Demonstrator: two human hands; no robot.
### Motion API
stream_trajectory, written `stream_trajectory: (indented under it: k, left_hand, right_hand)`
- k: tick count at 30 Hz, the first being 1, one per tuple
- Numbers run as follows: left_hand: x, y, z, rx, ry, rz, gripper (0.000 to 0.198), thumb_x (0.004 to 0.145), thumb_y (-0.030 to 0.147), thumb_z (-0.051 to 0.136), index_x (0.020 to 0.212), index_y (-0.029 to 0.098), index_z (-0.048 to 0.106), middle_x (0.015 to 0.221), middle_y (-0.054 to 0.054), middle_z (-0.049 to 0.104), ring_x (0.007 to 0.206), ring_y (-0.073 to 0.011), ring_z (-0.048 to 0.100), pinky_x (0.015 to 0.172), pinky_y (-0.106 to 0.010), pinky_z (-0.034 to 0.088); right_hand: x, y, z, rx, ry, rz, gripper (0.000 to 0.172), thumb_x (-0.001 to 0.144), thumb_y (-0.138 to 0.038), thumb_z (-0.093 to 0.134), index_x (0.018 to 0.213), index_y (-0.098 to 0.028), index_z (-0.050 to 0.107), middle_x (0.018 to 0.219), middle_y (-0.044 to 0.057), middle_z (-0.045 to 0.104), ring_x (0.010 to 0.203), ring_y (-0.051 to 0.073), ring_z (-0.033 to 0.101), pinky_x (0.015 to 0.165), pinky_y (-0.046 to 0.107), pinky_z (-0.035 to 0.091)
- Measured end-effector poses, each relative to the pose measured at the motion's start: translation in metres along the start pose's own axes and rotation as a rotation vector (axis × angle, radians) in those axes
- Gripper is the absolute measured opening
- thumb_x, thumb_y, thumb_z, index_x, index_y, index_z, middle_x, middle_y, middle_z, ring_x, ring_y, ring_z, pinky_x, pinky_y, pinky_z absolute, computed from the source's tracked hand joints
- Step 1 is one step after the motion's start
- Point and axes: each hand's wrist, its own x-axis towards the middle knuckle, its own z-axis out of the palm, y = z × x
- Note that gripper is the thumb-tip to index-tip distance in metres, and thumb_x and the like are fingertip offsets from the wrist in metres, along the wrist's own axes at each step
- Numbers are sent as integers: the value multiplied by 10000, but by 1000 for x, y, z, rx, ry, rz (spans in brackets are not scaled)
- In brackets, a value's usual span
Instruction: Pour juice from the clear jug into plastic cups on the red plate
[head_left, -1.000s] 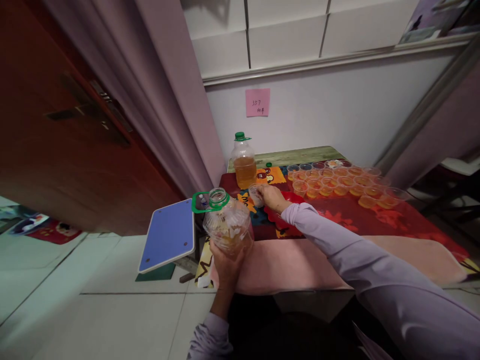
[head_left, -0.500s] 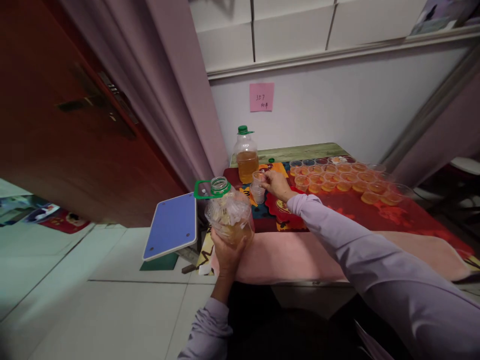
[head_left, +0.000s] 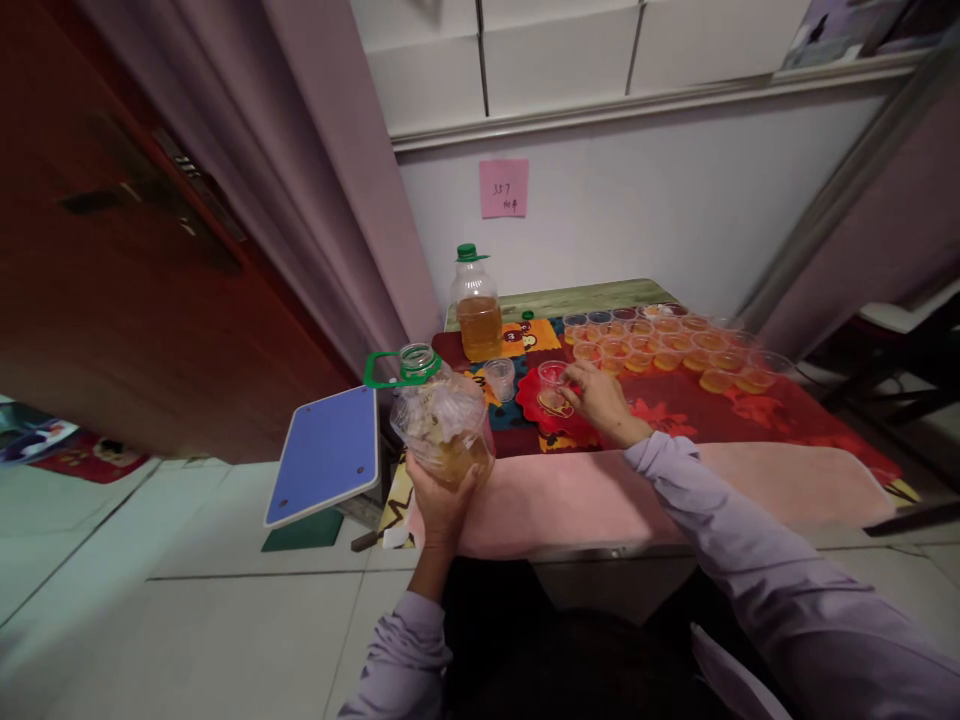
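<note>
My left hand (head_left: 441, 497) is closed around the lower part of a clear plastic jug (head_left: 454, 455) with a green handle ring and an uncapped mouth. Amber liquid fills its bottom, and the jug leans a little. Between the fingertips of my right hand (head_left: 600, 398) is a clear plastic cup (head_left: 552, 380), held at or just over a red scalloped tray (head_left: 531, 398); I cannot tell whether it touches the tray. To its left stands a short stack of clear cups (head_left: 499, 381). Rows of filled cups (head_left: 667, 350) spread over the table's right side.
A second jug (head_left: 478, 322), green-capped and partly full of amber liquid, stands at the back left. A small green cap (head_left: 528, 315) lies near it. Pink cloth (head_left: 585, 500) covers the front edge. A blue-topped stool (head_left: 324, 455) stands left of the table.
My right hand has lifted one cup off the stack and carried it right to the red tray. My left hand still grips the jug. The whole view has shifted slightly.
</note>
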Motion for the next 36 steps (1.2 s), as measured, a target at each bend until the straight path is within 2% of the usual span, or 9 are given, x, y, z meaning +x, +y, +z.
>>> stream_trajectory:
  k: [4, 11, 17, 19, 21, 24, 28, 31, 36]
  left_hand:
    - [0, -2, 1, 30, 29, -24, 1250, 610, 676, 928, 1586, 138, 362, 1523, -270, 572, 1437, -431, 601, 1191, -585, 509]
    - [2, -3, 2, 52, 28, -6, 1201, 624, 681, 904, 1577, 179, 372, 1496, -221, 600, 1398, -393, 632, 1182, -561, 518]
    - [1, 1, 1, 57, 28, 3, 1155, 653, 680, 889, 1566, 188, 382, 1472, -213, 618, 1379, -395, 646, 1175, -573, 521]
    - [2, 4, 0, 66, 29, 8, 1147, 665, 667, 887, 1572, 191, 370, 1501, -219, 597, 1409, -402, 625, 1199, -588, 499]
    - [2, 6, -1, 72, 24, 8, 1154, 672, 657, 886, 1580, 191, 348, 1518, -226, 580, 1412, -404, 620, 1205, -603, 490]
    - [2, 8, -3, 78, 10, -4, 1131, 678, 655, 879, 1557, 167, 362, 1458, -226, 611, 1338, -395, 664, 1162, -591, 527]
    - [1, 5, -7, 95, 10, -12, 1050, 696, 649, 873, 1525, 187, 423, 1392, -186, 656, 1305, -372, 685, 1131, -557, 555]
    - [0, 3, -9, 104, 14, -8, 1019, 712, 646, 872, 1524, 207, 442, 1386, -167, 672, 1322, -358, 684, 1133, -540, 561]
    - [8, 22, -15, 164, 7, -6, 1026, 703, 668, 877, 1526, 207, 476, 1373, -157, 697, 1293, -352, 705, 1119, -519, 585]
  right_hand:
    - [-10, 9, 14, -96, -94, 68, 186, 1015, -248, 655, 1093, -192, 815, 1210, 127, 767, 941, 247, 718, 756, 322, 488]
    - [-11, 20, 14, -125, -142, 83, 313, 1042, -244, 599, 1277, -182, 797, 1328, 153, 749, 1023, 264, 749, 841, 345, 557]
    - [-32, 0, 7, 31, 149, -48, 568, 1016, -322, 688, 1559, -172, 614, 1637, 197, 570, 1285, 332, 706, 985, 428, 613]
    - [-39, -24, 18, 196, 260, -123, 514, 1040, -387, 681, 1512, -187, 646, 1551, 191, 642, 1278, 314, 706, 1010, 424, 609]
    - [-44, -54, 40, 412, 306, -168, 424, 1048, -436, 676, 1398, -199, 702, 1314, 160, 755, 1075, 261, 752, 945, 386, 618]
    - [-51, -95, 85, 689, 167, -110, 436, 1018, -485, 704, 1341, -192, 700, 1071, 92, 765, 702, 165, 674, 739, 316, 597]
    - [-54, -117, 129, 833, -6, -78, 640, 945, -555, 765, 1439, -168, 643, 1244, 151, 745, 801, 196, 693, 780, 348, 591]
    - [-53, -112, 139, 938, -106, -70, 665, 915, -593, 783, 1407, -162, 664, 1193, 138, 749, 735, 174, 662, 737, 337, 573]
    - [-52, -107, 133, 1128, -243, -49, 958, 799, -677, 870, 1528, -148, 544, 1038, 78, 745, 638, 140, 632, 608, 285, 511]
